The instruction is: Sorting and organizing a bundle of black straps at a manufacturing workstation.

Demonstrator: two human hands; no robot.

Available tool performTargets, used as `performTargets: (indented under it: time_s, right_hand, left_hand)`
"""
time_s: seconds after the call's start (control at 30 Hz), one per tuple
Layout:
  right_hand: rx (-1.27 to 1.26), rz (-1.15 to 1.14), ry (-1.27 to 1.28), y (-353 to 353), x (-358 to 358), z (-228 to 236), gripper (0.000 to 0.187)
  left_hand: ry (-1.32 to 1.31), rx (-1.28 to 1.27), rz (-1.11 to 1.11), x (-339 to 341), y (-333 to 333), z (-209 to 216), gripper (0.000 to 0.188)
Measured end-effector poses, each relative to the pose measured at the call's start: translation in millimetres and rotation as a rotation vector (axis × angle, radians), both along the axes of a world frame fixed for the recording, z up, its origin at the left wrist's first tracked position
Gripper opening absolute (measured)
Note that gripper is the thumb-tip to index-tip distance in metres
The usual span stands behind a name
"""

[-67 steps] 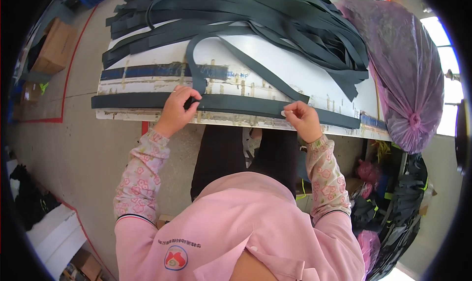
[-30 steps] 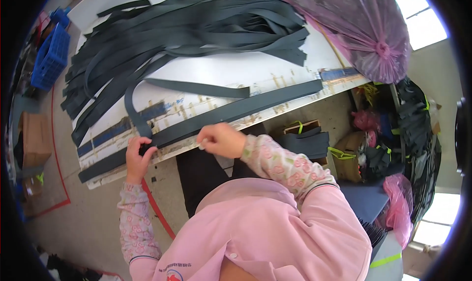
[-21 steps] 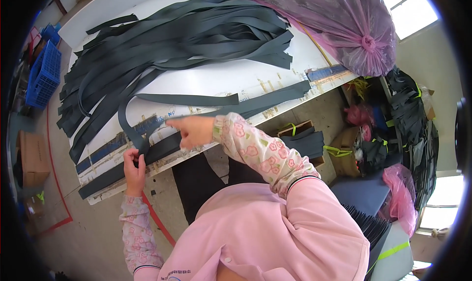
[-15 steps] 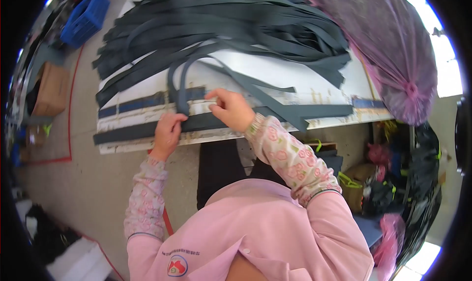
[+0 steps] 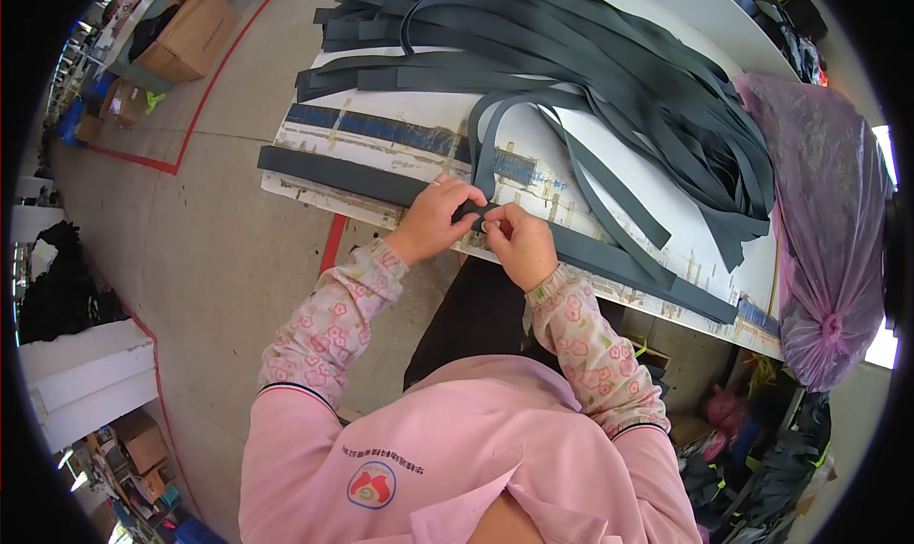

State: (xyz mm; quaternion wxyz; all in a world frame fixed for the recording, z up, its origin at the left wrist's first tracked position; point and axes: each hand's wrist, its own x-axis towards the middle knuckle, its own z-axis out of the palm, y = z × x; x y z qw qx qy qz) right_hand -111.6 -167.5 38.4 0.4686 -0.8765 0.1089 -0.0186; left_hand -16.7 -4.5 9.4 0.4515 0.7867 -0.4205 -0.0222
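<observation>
A long dark grey-green fabric strip [image 5: 343, 176] lies flat along the near edge of the white table. A second strip [image 5: 487, 130] stands up in a loop, and its lower end comes down to my hands. My left hand [image 5: 438, 222] is closed, thumb and fingers pinching the strips where they meet. Right beside it my right hand [image 5: 524, 247] is closed too, its fingertips nearly touching the left ones over the same spot. Something small and pale shows at the right fingertips; I cannot make it out. The fingers partly cover the pinched place.
A large heap of similar strips [image 5: 619, 63] covers the far part of the white table [image 5: 609, 149]. At its right end hangs a tied pinkish plastic bag [image 5: 824, 230]. A cardboard box [image 5: 186, 30] stands at the far left, near a red floor line [image 5: 205, 82].
My view has turned, so the table now slants down to the right. My right hand has come down from above the strip to meet my left hand, and both now pinch there.
</observation>
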Motion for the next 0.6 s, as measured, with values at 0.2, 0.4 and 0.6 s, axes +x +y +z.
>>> performTargets:
  time_s: [0.2,0.4,0.6]
  right_hand:
    - [0.033,-0.003,0.012,-8,-7,-5,0.014]
    - [0.231,-0.237,0.078,-110,-60,9,0.01]
    - [0.041,-0.23,0.055,-147,-110,3,0.011]
  left_hand:
    - [-0.01,0.006,-0.005,-1,-5,-2,0.022]
    - [-0.052,0.007,0.007,0,-5,-4,0.02]
    - [0.03,0.045,-0.01,0,2,3,0.032]
